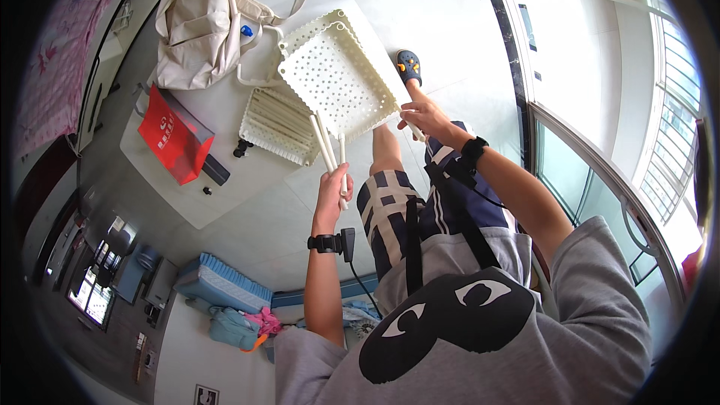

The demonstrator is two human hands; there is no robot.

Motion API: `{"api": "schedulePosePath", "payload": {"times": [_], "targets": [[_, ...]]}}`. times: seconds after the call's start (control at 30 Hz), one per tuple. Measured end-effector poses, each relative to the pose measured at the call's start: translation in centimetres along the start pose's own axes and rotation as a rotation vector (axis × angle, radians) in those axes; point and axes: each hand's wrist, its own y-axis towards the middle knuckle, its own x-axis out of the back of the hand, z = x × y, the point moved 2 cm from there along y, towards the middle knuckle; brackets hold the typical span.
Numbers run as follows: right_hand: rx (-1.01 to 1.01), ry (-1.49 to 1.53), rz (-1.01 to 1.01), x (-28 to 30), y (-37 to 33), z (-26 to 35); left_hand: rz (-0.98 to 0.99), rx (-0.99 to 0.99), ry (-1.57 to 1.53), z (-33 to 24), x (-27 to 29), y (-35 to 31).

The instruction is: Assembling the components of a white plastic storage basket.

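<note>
In my left hand (333, 193) are a few slim white tubes (324, 140), with the fingers wrapped round their lower part. The upper ends of these tubes reach the near edge of a cream perforated tray (337, 79) with a scalloped rim. My right hand (430, 121) grips a white tube (415, 130) at the tray's right corner; whether that tube is joined to the corner cannot be made out. A second cream tray (327, 22) lies partly hidden beneath the first. Left of my left hand, a smaller tray (247, 131) holds several more white tubes.
The trays rest on a white table (169, 199). On it also are a beige backpack (196, 26), a red and grey bag (174, 135) and small black items (241, 148). A glass sliding door (581, 154) runs along my right side.
</note>
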Motion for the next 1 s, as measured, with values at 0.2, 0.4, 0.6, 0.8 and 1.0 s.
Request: {"api": "schedulePosePath", "payload": {"times": [0.2,0.4,0.6,0.8,1.0], "targets": [[0.065,-0.104,-0.089,1.5,0.5,2.5,0.065,0.011,-0.069,-0.6,0.5,1.5],[0.204,-0.238,-0.321,6.2,1.2,8.0,-0.339,-0.154,0.259,-2.7,1.4,-0.2],[0.323,-0.387,-0.129,6.2,-2.7,15.4,-0.408,-0.241,0.365,-5.7,0.2,-5.3],[0.413,-0.531,0.189,1.6,-5.1,17.8,-0.302,-0.244,0.304,-9.0,-3.3,-8.7],[0.437,-0.53,0.416,-4.0,-6.6,18.3,0.027,-0.205,0.048,-11.9,-9.4,-9.4]]}}
